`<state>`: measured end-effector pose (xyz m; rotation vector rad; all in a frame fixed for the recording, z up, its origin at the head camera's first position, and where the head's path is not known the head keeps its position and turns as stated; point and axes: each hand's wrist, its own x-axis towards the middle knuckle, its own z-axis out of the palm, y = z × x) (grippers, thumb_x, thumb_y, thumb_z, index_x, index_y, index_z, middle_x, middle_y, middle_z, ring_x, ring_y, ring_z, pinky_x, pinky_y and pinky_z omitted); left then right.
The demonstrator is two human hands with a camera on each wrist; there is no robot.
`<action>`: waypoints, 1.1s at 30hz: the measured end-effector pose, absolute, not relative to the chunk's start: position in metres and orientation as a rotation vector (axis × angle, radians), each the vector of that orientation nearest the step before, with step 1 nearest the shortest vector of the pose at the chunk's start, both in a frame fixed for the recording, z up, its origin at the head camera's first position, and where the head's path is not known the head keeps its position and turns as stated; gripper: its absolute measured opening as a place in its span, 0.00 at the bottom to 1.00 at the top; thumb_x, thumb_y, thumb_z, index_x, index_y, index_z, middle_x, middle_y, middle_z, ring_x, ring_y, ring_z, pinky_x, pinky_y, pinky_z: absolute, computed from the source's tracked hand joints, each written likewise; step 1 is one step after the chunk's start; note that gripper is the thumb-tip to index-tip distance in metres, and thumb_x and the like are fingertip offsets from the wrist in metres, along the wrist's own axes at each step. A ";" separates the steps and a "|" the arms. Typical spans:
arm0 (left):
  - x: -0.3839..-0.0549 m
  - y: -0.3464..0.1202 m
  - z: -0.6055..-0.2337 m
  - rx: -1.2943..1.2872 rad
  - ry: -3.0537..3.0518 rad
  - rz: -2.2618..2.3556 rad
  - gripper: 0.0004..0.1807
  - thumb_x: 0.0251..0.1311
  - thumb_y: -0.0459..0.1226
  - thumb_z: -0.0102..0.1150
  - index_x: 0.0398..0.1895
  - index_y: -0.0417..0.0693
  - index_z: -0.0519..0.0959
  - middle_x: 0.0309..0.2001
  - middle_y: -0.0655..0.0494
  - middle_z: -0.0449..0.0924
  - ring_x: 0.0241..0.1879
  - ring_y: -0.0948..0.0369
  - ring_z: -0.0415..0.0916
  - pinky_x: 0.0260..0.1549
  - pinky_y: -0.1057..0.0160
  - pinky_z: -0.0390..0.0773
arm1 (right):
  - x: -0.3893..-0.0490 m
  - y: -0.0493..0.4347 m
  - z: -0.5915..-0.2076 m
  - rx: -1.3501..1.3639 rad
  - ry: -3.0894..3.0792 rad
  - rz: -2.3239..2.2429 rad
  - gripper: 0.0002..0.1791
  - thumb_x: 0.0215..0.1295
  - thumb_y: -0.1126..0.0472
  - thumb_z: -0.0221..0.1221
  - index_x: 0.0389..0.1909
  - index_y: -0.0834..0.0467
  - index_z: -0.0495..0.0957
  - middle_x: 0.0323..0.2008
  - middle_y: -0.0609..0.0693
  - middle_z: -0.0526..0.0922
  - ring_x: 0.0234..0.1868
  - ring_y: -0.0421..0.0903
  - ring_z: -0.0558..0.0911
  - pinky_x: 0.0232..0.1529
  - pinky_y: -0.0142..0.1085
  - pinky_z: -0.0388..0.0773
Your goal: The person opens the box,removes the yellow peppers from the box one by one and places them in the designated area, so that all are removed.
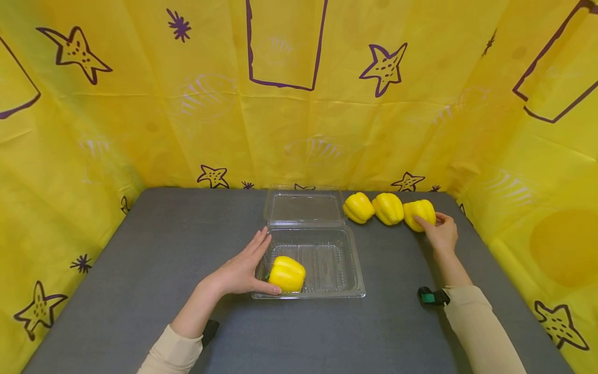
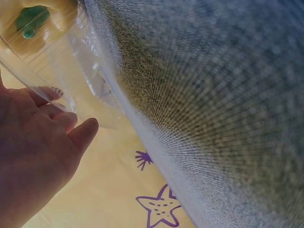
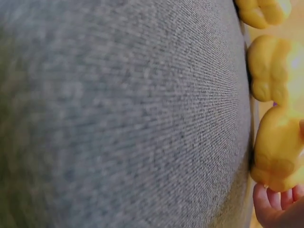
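A clear plastic clamshell container (image 1: 327, 265) lies with its lid (image 1: 306, 208) folded back. Inside, at the front left, sits a yellow bell pepper (image 1: 287, 274); the left wrist view shows its green stem (image 2: 32, 20) through the plastic. My left hand (image 1: 243, 267) rests along the container's left side, fingers extended and thumb over the front rim. At the far right, my right hand (image 1: 441, 234) holds another yellow bell pepper (image 1: 419, 214) between thumb and fingers. Two more, a middle pepper (image 1: 389, 209) and a left pepper (image 1: 358, 208), stand beside it in a row.
Everything stands on a grey cloth-covered table (image 1: 187, 228). A yellow printed curtain (image 1: 299, 119) closes off the back and both sides. The pepper row begins just right of the lid, near the table's back edge.
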<state>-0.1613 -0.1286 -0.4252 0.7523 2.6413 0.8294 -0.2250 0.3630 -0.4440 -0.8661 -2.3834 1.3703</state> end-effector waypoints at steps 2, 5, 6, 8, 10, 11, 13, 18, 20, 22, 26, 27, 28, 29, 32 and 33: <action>-0.162 -0.129 -0.425 0.743 2.642 0.823 0.71 0.39 0.66 0.71 0.78 0.41 0.43 0.78 0.52 0.28 0.76 0.52 0.29 0.67 0.41 0.53 | -0.227 0.362 -0.445 -0.859 -2.388 1.363 0.47 0.59 0.40 0.64 0.70 0.63 0.60 0.63 0.60 0.65 0.58 0.54 0.67 0.56 0.45 0.68; -0.162 -0.128 -0.425 0.732 2.642 0.819 0.71 0.38 0.66 0.71 0.78 0.42 0.43 0.78 0.53 0.28 0.76 0.52 0.29 0.67 0.41 0.53 | -0.228 0.361 -0.445 -0.844 -2.397 1.352 0.46 0.59 0.41 0.64 0.70 0.63 0.59 0.64 0.61 0.64 0.59 0.56 0.67 0.57 0.46 0.67; -0.162 -0.128 -0.425 0.728 2.642 0.816 0.71 0.38 0.67 0.71 0.78 0.42 0.43 0.78 0.53 0.28 0.76 0.53 0.29 0.67 0.41 0.53 | -0.228 0.361 -0.445 -0.838 -2.399 1.349 0.46 0.59 0.41 0.64 0.70 0.63 0.59 0.64 0.61 0.64 0.59 0.56 0.66 0.58 0.47 0.67; -0.162 -0.128 -0.425 0.728 2.644 0.818 0.71 0.38 0.67 0.71 0.78 0.42 0.43 0.78 0.53 0.28 0.76 0.53 0.29 0.67 0.41 0.54 | -0.228 0.360 -0.446 -0.828 -2.403 1.338 0.46 0.60 0.42 0.64 0.70 0.63 0.60 0.64 0.62 0.64 0.60 0.57 0.66 0.59 0.47 0.66; -0.162 -0.129 -0.426 0.728 2.645 0.816 0.72 0.37 0.67 0.71 0.78 0.43 0.43 0.78 0.54 0.28 0.76 0.53 0.29 0.67 0.41 0.54 | -0.229 0.360 -0.446 -0.825 -2.408 1.333 0.46 0.60 0.42 0.64 0.70 0.63 0.59 0.64 0.62 0.64 0.60 0.58 0.66 0.59 0.48 0.66; -0.162 -0.129 -0.426 0.724 2.645 0.813 0.72 0.37 0.67 0.71 0.78 0.43 0.43 0.78 0.54 0.27 0.76 0.54 0.29 0.67 0.41 0.54 | -0.229 0.360 -0.446 -0.824 -2.409 1.330 0.46 0.60 0.42 0.64 0.70 0.63 0.59 0.64 0.62 0.64 0.60 0.58 0.66 0.59 0.48 0.66; -0.162 -0.129 -0.426 0.725 2.645 0.811 0.72 0.37 0.67 0.71 0.78 0.43 0.43 0.78 0.55 0.27 0.76 0.54 0.29 0.67 0.42 0.53 | -0.229 0.359 -0.446 -0.822 -2.411 1.330 0.46 0.60 0.42 0.64 0.70 0.63 0.59 0.64 0.61 0.64 0.60 0.57 0.67 0.59 0.47 0.67; -0.162 -0.129 -0.425 0.738 2.642 0.822 0.71 0.39 0.66 0.71 0.78 0.41 0.43 0.78 0.53 0.28 0.76 0.52 0.29 0.67 0.41 0.53 | -0.228 0.358 -0.445 -0.806 -2.418 1.331 0.46 0.60 0.42 0.64 0.71 0.63 0.59 0.65 0.61 0.64 0.60 0.57 0.67 0.59 0.47 0.67; -0.162 -0.129 -0.425 0.740 2.641 0.820 0.71 0.39 0.66 0.71 0.78 0.41 0.43 0.78 0.53 0.28 0.76 0.52 0.29 0.67 0.41 0.53 | -0.227 0.358 -0.445 -0.802 -2.421 1.331 0.46 0.60 0.42 0.64 0.71 0.63 0.59 0.65 0.61 0.64 0.61 0.57 0.67 0.59 0.47 0.67; -0.162 -0.129 -0.425 0.740 2.643 0.817 0.71 0.39 0.66 0.71 0.78 0.41 0.43 0.78 0.53 0.28 0.76 0.52 0.29 0.67 0.41 0.53 | -0.227 0.358 -0.445 -0.800 -2.424 1.329 0.46 0.60 0.42 0.64 0.71 0.62 0.59 0.65 0.61 0.64 0.61 0.57 0.67 0.59 0.47 0.67; -0.163 -0.129 -0.426 0.732 2.645 0.805 0.71 0.39 0.67 0.70 0.78 0.42 0.43 0.78 0.54 0.28 0.76 0.53 0.29 0.67 0.42 0.52 | -0.226 0.357 -0.445 -0.798 -2.427 1.320 0.45 0.60 0.42 0.64 0.71 0.61 0.59 0.65 0.61 0.64 0.61 0.56 0.68 0.58 0.46 0.67; -0.163 -0.129 -0.426 0.734 2.644 0.809 0.71 0.39 0.67 0.71 0.78 0.42 0.43 0.78 0.54 0.28 0.76 0.53 0.29 0.67 0.42 0.52 | -0.225 0.357 -0.445 -0.796 -2.425 1.320 0.45 0.60 0.42 0.64 0.71 0.61 0.59 0.65 0.60 0.64 0.61 0.56 0.68 0.58 0.45 0.68; -0.163 -0.129 -0.426 0.734 2.643 0.812 0.71 0.39 0.67 0.71 0.78 0.42 0.43 0.78 0.54 0.28 0.76 0.53 0.29 0.67 0.42 0.52 | -0.225 0.357 -0.445 -0.792 -2.423 1.318 0.45 0.60 0.42 0.64 0.71 0.61 0.59 0.65 0.60 0.64 0.61 0.56 0.68 0.57 0.45 0.68; -0.163 -0.129 -0.426 0.737 2.641 0.816 0.71 0.39 0.67 0.71 0.78 0.42 0.43 0.78 0.53 0.28 0.76 0.53 0.29 0.67 0.41 0.52 | -0.224 0.356 -0.445 -0.789 -2.419 1.321 0.44 0.60 0.43 0.64 0.71 0.61 0.59 0.65 0.60 0.64 0.61 0.55 0.68 0.57 0.44 0.68; -0.162 -0.129 -0.426 0.745 2.638 0.828 0.70 0.39 0.66 0.71 0.78 0.41 0.43 0.78 0.52 0.28 0.76 0.51 0.29 0.67 0.40 0.53 | -0.222 0.355 -0.444 -0.776 -2.405 1.330 0.44 0.60 0.43 0.64 0.71 0.61 0.59 0.65 0.60 0.64 0.61 0.55 0.68 0.58 0.44 0.68; -0.162 -0.129 -0.426 0.745 2.638 0.828 0.71 0.39 0.66 0.71 0.78 0.41 0.43 0.78 0.52 0.28 0.76 0.51 0.29 0.67 0.40 0.53 | -0.222 0.355 -0.444 -0.772 -2.400 1.334 0.44 0.60 0.43 0.64 0.71 0.61 0.59 0.65 0.60 0.64 0.61 0.55 0.68 0.58 0.44 0.68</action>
